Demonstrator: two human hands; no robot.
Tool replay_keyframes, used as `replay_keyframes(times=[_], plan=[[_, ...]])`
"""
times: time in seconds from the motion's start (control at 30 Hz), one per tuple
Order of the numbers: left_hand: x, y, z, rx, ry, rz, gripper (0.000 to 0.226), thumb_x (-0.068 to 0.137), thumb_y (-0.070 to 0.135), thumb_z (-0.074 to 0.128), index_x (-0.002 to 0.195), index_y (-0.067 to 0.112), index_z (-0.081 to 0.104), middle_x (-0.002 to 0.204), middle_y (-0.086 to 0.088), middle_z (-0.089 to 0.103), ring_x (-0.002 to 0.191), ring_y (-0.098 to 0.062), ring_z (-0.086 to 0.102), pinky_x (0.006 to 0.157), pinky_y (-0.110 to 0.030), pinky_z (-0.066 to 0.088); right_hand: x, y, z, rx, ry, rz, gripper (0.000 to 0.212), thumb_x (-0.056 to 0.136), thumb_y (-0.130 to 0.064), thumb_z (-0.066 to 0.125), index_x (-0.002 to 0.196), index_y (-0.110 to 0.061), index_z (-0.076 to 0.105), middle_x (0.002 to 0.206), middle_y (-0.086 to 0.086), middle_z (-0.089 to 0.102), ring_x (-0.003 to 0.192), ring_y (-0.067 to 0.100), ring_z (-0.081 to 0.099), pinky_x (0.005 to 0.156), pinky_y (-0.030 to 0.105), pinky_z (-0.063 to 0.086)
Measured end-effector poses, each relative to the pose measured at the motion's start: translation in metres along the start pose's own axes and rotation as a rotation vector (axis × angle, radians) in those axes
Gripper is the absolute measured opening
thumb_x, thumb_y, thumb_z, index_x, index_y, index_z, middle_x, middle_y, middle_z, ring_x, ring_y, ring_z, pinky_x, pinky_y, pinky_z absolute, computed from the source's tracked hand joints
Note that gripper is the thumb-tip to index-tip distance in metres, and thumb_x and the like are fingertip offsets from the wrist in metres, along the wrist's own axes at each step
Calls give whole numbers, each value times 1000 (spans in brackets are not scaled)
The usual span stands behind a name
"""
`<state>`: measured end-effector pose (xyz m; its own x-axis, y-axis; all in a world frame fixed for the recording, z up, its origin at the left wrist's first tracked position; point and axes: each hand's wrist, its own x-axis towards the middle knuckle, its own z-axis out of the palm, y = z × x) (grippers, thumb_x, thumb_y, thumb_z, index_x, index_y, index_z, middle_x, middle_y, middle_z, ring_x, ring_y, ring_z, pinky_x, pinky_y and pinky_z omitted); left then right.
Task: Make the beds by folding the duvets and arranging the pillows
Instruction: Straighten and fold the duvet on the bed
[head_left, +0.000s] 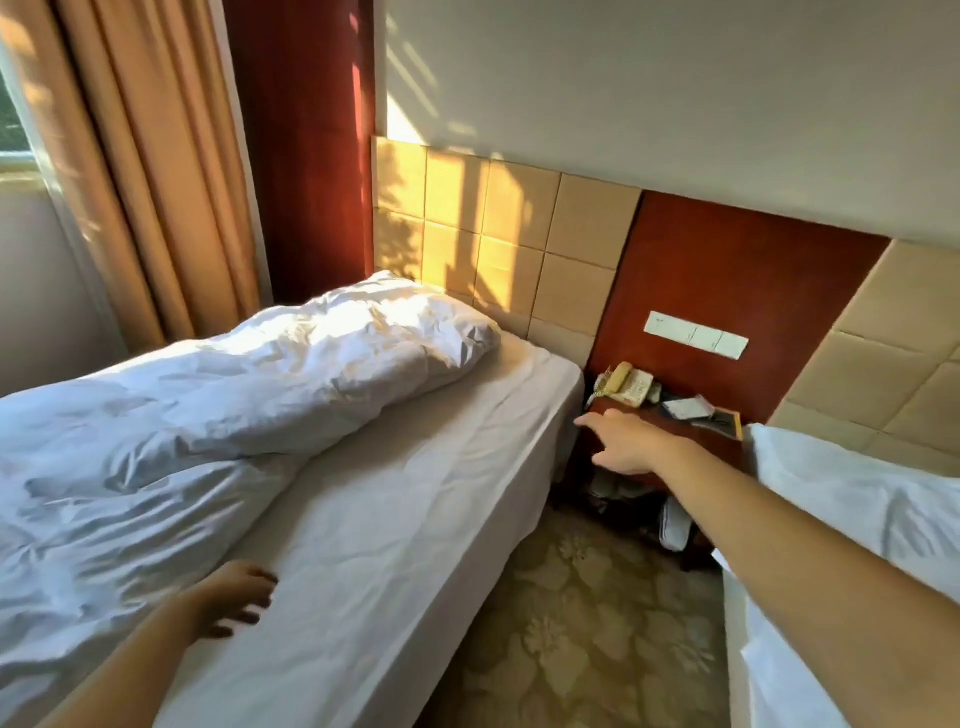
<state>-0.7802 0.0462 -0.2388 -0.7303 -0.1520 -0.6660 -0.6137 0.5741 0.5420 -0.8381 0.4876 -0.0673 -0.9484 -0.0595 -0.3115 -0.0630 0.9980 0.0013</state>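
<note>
A crumpled white duvet (171, 410) lies bunched along the far side of the left bed, from the headboard down to the lower left. The near half of that bed shows its bare white sheet (395, 525). My left hand (234, 597) rests on the sheet at the duvet's near edge, fingers spread, holding nothing. My right hand (628, 441) is stretched out open in the air between the beds, fingers pointing at the left bed's head corner. White bedding of the second bed (852, 499) shows at the right edge. No separate pillow can be made out.
A dark wooden nightstand (722, 447) stands between the beds with a beige telephone (626, 384) and cards on it. A switch panel (696, 335) sits on the red wall panel. A patterned carpet aisle (587, 634) runs between the beds. Curtains (156, 171) hang at the left.
</note>
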Motion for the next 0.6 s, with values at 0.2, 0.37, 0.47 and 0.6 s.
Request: replay_keyframes(times=[0.2, 0.37, 0.47, 0.6], plan=[[80, 119, 1, -6, 74, 30, 17, 93, 15, 49, 108, 14, 57, 85, -6, 59, 66, -18, 53, 63, -21, 32, 126, 33, -55, -5, 143, -131, 58, 93, -18, 45, 146, -28, 24, 144, 12, 33, 128, 32, 38, 103, 44, 39], [148, 272, -10, 41, 108, 214, 9, 92, 10, 48, 95, 12, 57, 77, -6, 53, 59, -17, 48, 54, -17, 27, 205, 89, -93, -31, 117, -122, 58, 95, -18, 45, 147, -30, 23, 143, 7, 34, 130, 30, 38, 101, 40, 38], [176, 357, -1, 112, 87, 349, 14, 93, 3, 46, 83, 9, 54, 68, -5, 47, 53, -15, 44, 38, -13, 32, 252, 136, -114, 6, 155, -8, 57, 94, -18, 41, 146, -31, 23, 140, 8, 36, 126, 32, 41, 99, 42, 39], [205, 428, 22, 245, 15, 370, 17, 94, 13, 48, 108, 9, 57, 79, -1, 52, 63, -11, 50, 44, -16, 36, 307, 180, -110, 55, 95, 55, 58, 95, -16, 39, 147, -33, 21, 145, 7, 31, 124, 31, 44, 95, 39, 41]])
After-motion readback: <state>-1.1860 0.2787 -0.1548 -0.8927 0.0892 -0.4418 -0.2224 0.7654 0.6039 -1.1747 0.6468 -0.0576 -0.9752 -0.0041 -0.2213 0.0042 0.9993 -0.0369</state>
